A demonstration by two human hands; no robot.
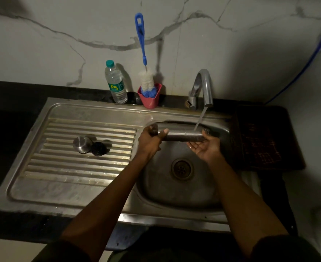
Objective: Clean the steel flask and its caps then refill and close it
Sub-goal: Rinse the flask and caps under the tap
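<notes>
The flask (180, 133) lies sideways over the sink basin (208, 186), under the tap (203, 87), between the left hand (150, 138) and right hand (206, 148). Left of it, 2 caps (82, 145) sit touching on the drainboard (61, 167). Behind, a water bottle (115, 82) stands left of a cup (150, 99) holding a bottle brush (142, 44).

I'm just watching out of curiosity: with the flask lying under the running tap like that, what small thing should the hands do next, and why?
Probably roll the flask a little. It lies sideways over the sink; the left hand grips one end and the open right hand cradles the other, while the water stream from the tap strikes one spot near the right end. Turning it would likely wet the rest.
</notes>
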